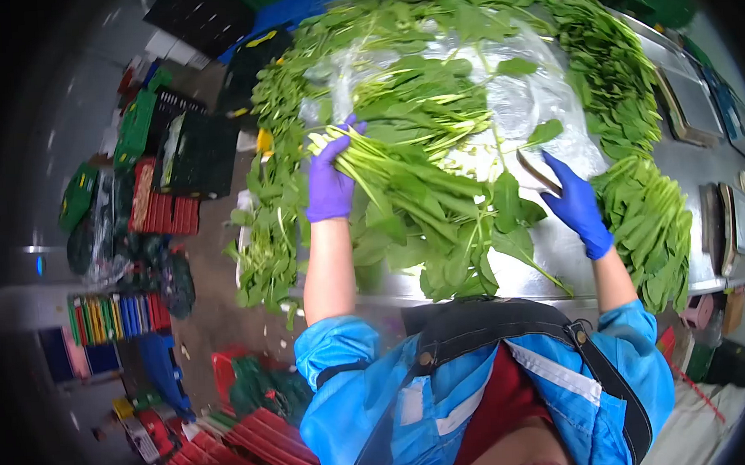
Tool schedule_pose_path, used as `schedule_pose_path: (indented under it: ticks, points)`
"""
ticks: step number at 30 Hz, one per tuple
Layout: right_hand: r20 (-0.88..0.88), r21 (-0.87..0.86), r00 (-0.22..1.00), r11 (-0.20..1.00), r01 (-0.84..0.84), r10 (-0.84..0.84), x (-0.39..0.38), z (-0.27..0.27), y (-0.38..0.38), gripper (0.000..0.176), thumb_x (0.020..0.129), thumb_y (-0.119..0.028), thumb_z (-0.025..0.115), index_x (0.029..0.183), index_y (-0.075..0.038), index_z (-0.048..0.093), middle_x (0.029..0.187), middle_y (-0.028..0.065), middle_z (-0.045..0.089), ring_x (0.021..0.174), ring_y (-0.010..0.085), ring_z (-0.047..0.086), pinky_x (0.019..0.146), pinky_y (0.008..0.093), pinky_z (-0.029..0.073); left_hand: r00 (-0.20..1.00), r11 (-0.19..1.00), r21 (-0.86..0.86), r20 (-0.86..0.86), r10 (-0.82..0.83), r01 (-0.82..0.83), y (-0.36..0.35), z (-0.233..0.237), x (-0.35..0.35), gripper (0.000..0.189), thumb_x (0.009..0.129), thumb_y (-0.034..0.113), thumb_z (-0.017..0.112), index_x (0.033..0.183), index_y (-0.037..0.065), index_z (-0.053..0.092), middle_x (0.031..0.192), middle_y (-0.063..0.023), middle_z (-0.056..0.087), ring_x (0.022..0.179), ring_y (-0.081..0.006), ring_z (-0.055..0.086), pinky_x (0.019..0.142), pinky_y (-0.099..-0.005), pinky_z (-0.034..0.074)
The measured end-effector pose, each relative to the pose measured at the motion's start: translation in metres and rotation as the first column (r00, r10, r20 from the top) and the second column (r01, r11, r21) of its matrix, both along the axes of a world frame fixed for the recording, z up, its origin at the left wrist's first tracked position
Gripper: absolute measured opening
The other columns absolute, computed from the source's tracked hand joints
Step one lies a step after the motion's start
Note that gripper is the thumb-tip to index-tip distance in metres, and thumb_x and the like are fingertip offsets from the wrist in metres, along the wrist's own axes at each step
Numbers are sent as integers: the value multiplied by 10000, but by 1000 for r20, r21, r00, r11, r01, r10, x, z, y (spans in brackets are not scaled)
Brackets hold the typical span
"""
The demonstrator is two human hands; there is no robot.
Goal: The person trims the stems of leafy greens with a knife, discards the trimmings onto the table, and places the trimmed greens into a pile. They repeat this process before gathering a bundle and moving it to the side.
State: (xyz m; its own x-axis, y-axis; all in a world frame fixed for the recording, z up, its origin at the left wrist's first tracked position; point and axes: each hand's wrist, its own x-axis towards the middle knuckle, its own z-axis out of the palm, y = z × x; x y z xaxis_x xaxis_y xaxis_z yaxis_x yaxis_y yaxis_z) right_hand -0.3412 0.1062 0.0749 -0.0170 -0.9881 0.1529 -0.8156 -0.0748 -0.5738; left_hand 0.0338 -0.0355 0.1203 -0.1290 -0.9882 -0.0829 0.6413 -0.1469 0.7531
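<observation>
My left hand (329,184), in a purple glove, is closed round the pale stems of a bunch of leafy greens (417,192). The leaves fan out to the right and toward me over the metal table. My right hand (578,209), gloved in blue, grips a knife (539,172) whose dark, slightly curved blade points up and left, apart from the bunch. Between the hands lie white cut stem pieces (474,158) and a few loose leafy stalks (510,200). Another pile of greens (420,104) rests just beyond the held bunch.
Clear plastic sheeting (551,105) covers part of the metal table (683,216). Stacked greens (641,210) line the right side, and more lie along the far and left edges. Dark crates (196,153) and red crates (253,449) stand to the left.
</observation>
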Motion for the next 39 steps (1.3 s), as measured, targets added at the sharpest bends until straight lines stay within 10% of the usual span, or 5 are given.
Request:
schedule_pose_path:
  ticks: [19,25,29,35,39]
  points:
    - [977,212,31,954,-214,-210,27,-7,8,626,683,-22,710,1269,10,492,1161,69,592,1042,146,555,924,280,423,827,817,130,-85,-555,562,26,-40,-174,504,877,225,594,1297,9,419,1255,-124,524,1159,-232,503,987,-363,389]
    - [769,306,320,759,575,-553,-114,66,102,713,662,-48,731,1295,53,418,1076,130,624,929,206,626,831,303,502,716,733,178,158,-680,657,37,-57,-140,630,886,379,546,1381,42,350,1400,-109,390,1298,-212,361,1034,-382,314]
    - [-273,128,375,353,927,-886,-214,17,141,874,652,-282,743,1361,31,339,1165,209,592,1031,314,602,874,381,468,586,705,246,413,-697,666,48,-63,-140,579,868,302,550,1352,21,399,1374,-100,425,1258,-210,409,1029,-356,324]
    - [156,210,546,568,796,-823,-250,-21,152,931,676,-450,737,1380,2,328,1195,254,558,1105,372,551,931,416,426,20,518,-96,989,150,850,96,-135,-173,896,684,478,733,1395,102,340,1460,-197,246,1359,-388,193,1054,-599,209]
    - [-426,-311,389,535,785,-817,-266,6,137,805,768,-511,662,1380,-77,367,1302,232,475,1129,375,521,883,413,441,-246,520,97,942,227,849,112,-148,-163,963,591,481,773,1385,120,362,1479,-212,167,1347,-465,156,992,-713,164]
